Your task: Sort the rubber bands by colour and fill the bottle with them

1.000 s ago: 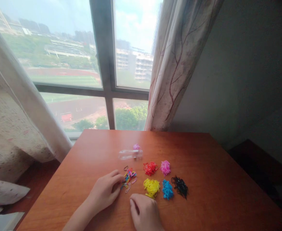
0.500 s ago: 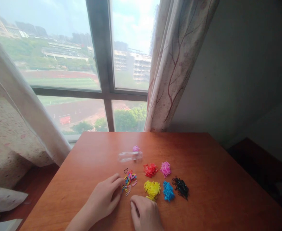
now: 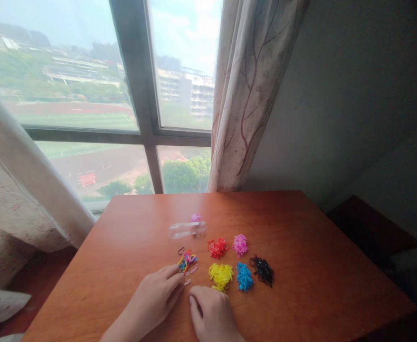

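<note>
A small mixed heap of coloured rubber bands (image 3: 187,261) lies left of the sorted piles, with a few loose bands around it. My left hand (image 3: 156,294) rests at its near edge, fingers stretched forward and thumb apart, the fingertips beside or on the nearest bands. My right hand (image 3: 212,311) is curled on the table just below the yellow rubber band pile (image 3: 221,276); its fingertips are tucked under, so anything in them is hidden. Nearby lie piles of red bands (image 3: 218,247), pink bands (image 3: 240,245), blue bands (image 3: 244,277) and black bands (image 3: 263,270).
Behind the mixed heap lies a clear plastic object (image 3: 185,230), with a purple-pink item (image 3: 196,217) at its far side. The wooden table (image 3: 301,237) ends at a window (image 3: 146,137) and a curtain (image 3: 240,118).
The whole view has shifted, so the table and piles appear slightly further left and higher. My left hand has come further over the near loose bands; my right hand stays curled by the yellow pile.
</note>
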Action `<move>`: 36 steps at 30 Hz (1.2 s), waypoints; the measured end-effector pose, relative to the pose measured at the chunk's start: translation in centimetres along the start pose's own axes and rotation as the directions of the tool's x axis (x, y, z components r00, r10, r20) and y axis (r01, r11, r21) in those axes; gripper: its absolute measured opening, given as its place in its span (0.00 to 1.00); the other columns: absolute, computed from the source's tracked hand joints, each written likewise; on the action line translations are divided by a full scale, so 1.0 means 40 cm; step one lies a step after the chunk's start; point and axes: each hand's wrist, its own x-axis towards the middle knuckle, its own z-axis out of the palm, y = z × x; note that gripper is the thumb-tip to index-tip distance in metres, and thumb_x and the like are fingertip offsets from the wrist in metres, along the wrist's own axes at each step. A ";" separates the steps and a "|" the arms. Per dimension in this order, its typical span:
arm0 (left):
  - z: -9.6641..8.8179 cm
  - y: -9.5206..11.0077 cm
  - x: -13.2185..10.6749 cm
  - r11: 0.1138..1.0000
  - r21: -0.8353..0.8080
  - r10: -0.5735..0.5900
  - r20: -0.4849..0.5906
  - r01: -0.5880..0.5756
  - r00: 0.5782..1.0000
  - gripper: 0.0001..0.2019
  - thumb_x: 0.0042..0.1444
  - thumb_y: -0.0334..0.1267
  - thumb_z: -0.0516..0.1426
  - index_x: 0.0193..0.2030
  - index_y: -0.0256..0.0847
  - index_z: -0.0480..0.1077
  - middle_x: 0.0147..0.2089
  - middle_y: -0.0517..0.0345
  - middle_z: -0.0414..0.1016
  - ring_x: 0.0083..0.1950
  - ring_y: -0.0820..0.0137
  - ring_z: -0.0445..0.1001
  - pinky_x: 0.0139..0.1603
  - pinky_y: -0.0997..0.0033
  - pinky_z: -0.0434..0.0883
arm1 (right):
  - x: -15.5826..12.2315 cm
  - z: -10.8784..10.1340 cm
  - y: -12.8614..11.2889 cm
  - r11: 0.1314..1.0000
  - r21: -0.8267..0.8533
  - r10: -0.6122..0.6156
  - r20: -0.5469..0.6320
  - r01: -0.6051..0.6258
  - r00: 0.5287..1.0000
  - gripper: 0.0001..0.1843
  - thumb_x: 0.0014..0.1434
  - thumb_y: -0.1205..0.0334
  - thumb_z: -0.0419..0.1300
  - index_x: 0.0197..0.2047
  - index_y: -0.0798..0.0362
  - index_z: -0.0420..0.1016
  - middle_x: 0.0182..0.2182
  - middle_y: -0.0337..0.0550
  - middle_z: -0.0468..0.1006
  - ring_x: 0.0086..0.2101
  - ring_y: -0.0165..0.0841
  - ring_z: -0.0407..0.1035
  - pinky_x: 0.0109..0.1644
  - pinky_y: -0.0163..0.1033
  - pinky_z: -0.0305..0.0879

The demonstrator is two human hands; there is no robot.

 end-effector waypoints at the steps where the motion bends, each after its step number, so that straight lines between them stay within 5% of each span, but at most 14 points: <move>1: 0.002 -0.001 0.001 1.000 0.005 0.002 0.004 -0.002 1.000 0.12 0.66 0.34 0.47 0.38 0.45 0.72 0.45 0.55 0.78 0.43 0.64 0.78 0.42 0.70 0.72 | 0.000 0.000 0.001 1.000 0.002 -0.001 -0.002 0.001 1.000 0.10 0.60 0.70 0.48 0.29 0.49 0.63 0.24 0.35 0.74 0.26 0.29 0.69 0.30 0.36 0.48; 19: -0.009 0.026 0.035 0.975 -0.204 -0.122 -0.154 0.089 0.981 0.09 0.61 0.31 0.50 0.36 0.43 0.71 0.35 0.58 0.73 0.34 0.72 0.73 0.35 0.77 0.68 | -0.001 0.005 0.015 0.998 0.061 -0.023 0.018 0.022 1.000 0.09 0.59 0.69 0.49 0.32 0.48 0.67 0.26 0.35 0.75 0.27 0.31 0.70 0.30 0.36 0.48; 27: -0.031 0.119 0.229 0.994 -0.109 -0.018 -0.072 0.010 0.997 0.07 0.58 0.30 0.54 0.35 0.42 0.73 0.36 0.57 0.76 0.36 0.70 0.74 0.35 0.76 0.67 | 0.004 0.004 0.007 0.999 0.037 -0.018 -0.031 0.019 0.999 0.10 0.59 0.69 0.49 0.29 0.49 0.67 0.24 0.35 0.76 0.24 0.31 0.71 0.28 0.35 0.48; 36: 0.013 0.179 0.430 0.995 -0.029 0.101 0.027 -0.100 0.995 0.07 0.55 0.31 0.56 0.35 0.43 0.76 0.37 0.55 0.77 0.36 0.67 0.75 0.34 0.74 0.68 | 0.002 0.010 0.012 0.998 0.050 -0.028 -0.056 0.031 0.998 0.09 0.58 0.69 0.50 0.30 0.48 0.68 0.24 0.35 0.77 0.25 0.32 0.72 0.28 0.36 0.50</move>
